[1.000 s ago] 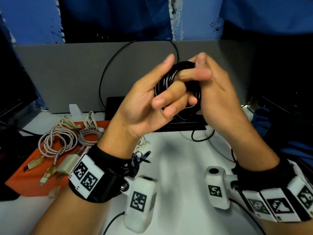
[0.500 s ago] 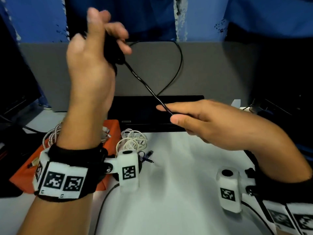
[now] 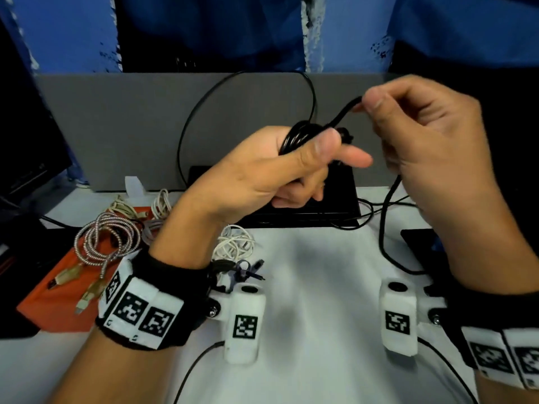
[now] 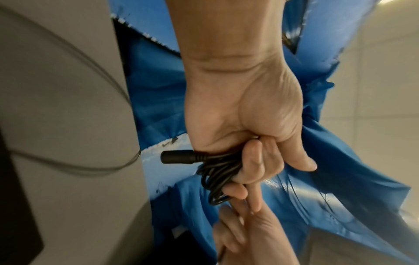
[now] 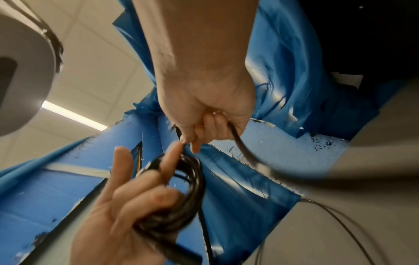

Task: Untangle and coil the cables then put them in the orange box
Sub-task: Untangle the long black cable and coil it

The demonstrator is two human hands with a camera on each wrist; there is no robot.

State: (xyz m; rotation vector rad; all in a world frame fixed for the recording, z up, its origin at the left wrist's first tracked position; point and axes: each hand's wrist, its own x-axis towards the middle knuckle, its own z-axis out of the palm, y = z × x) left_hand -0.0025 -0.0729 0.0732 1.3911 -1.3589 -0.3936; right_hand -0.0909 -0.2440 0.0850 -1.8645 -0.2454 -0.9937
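Observation:
My left hand (image 3: 294, 167) grips a small coil of black cable (image 3: 300, 135) above the table, thumb pressed over the loops. The coil (image 4: 217, 177) shows in the left wrist view with its barrel plug (image 4: 179, 156) sticking out past the palm. My right hand (image 3: 408, 123) pinches the free run of the same black cable (image 3: 347, 107) just right of the coil; the coil (image 5: 181, 197) hangs below its fingers in the right wrist view. The cable's tail (image 3: 385, 223) drops to the table. The orange box (image 3: 58, 293) lies at the left, holding a braided silver cable (image 3: 108, 237).
White cables (image 3: 233, 243) lie loosely coiled beside the box, and a small dark cable (image 3: 248, 269) near my left wrist. A black flat device (image 3: 335, 211) sits against the grey partition (image 3: 116, 126). A dark object (image 3: 420, 243) lies at the right.
My left hand came down from high at the left to the centre with the coil. My right hand rose and now pinches the cable close beside the coil.

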